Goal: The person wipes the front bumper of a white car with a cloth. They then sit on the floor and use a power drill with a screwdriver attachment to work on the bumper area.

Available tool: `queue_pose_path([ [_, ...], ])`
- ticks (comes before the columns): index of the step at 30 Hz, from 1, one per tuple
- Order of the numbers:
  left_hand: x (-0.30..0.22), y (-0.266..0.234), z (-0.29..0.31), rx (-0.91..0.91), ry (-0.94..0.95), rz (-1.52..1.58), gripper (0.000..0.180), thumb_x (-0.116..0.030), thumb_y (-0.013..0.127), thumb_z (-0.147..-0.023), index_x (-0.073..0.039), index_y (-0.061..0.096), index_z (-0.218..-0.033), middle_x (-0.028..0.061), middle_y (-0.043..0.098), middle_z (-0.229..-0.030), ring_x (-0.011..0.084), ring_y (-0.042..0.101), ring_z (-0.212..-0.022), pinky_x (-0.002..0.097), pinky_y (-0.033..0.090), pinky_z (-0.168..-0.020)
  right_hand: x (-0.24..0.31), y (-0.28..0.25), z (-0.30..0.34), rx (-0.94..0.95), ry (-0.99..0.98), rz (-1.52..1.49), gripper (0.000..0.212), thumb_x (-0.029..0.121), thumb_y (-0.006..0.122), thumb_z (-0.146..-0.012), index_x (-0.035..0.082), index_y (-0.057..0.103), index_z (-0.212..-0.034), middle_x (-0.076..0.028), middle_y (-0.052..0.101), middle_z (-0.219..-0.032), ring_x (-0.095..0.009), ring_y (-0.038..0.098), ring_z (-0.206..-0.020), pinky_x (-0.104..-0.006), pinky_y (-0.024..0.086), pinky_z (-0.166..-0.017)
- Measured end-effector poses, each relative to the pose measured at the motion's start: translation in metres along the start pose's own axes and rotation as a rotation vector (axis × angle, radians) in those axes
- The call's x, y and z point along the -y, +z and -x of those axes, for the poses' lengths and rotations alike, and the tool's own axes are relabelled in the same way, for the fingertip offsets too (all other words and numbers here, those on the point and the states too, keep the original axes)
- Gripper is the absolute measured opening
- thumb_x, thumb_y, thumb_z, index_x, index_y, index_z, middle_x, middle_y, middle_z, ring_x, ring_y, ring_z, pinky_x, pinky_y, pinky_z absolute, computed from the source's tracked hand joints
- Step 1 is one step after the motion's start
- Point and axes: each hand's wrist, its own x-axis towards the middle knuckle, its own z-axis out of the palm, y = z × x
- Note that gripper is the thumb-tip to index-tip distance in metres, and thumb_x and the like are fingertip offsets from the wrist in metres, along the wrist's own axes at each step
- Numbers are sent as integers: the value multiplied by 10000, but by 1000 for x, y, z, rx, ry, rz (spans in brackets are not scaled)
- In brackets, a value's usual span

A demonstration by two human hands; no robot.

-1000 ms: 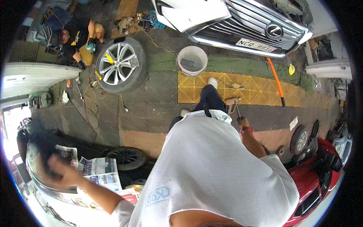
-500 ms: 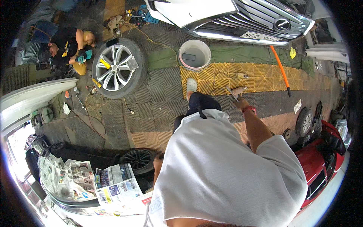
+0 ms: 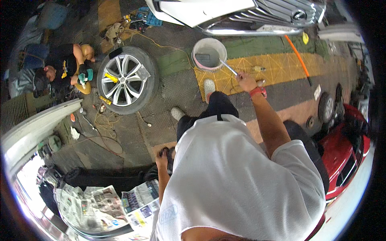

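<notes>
My right hand (image 3: 246,82), with a red band at the wrist, is closed around a slim silver bar-shaped tool (image 3: 228,67). Its far end reaches the rim of a pale bucket (image 3: 223,46) of greyish liquid, in which a dark rectangular block (image 3: 203,60) lies. Just beyond my hand a small rounded object (image 3: 261,82) rests on the floor, partly hidden. My left hand (image 3: 162,160) hangs low at my left side, its fingers curled by something dark that I cannot make out.
A tyre on an alloy wheel (image 3: 148,90) lies at the left; beside it a gloved co-worker (image 3: 64,64) crouches. A white car's front (image 3: 273,24) overhangs the far side. An orange pole (image 3: 297,56), yellow mats (image 3: 281,60), loose cords (image 3: 106,116) and newspaper-covered bodywork (image 3: 100,205) surround me.
My right hand has moved up and left, bringing the silver tool to the bucket's rim. My left hand has come further into view, and my second shoe now shows.
</notes>
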Motion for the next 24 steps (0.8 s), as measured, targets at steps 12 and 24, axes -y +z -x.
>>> queue_pose_path([
  [12, -120, -147, -216, 292, -193, 669, 529, -426, 423, -1106, -63, 510, -1480, 148, 611, -1411, 329, 624, -1268, 510, 519, -1067, -49, 220, 258, 116, 733, -286, 456, 427, 632, -978, -16, 703, -1060, -197, 702, -815, -351, 692, -711, -506, 534, -643],
  [24, -355, 15, -146, 448, 113, 170, 509, -324, 443, -1102, -141, 424, -1577, 133, 494, -1570, 312, 480, -1438, 469, 409, -1172, -23, 223, 250, 44, 956, -659, 462, 426, 613, -978, -1, 723, -1115, -291, 739, -997, -483, 714, -988, -545, 556, -850],
])
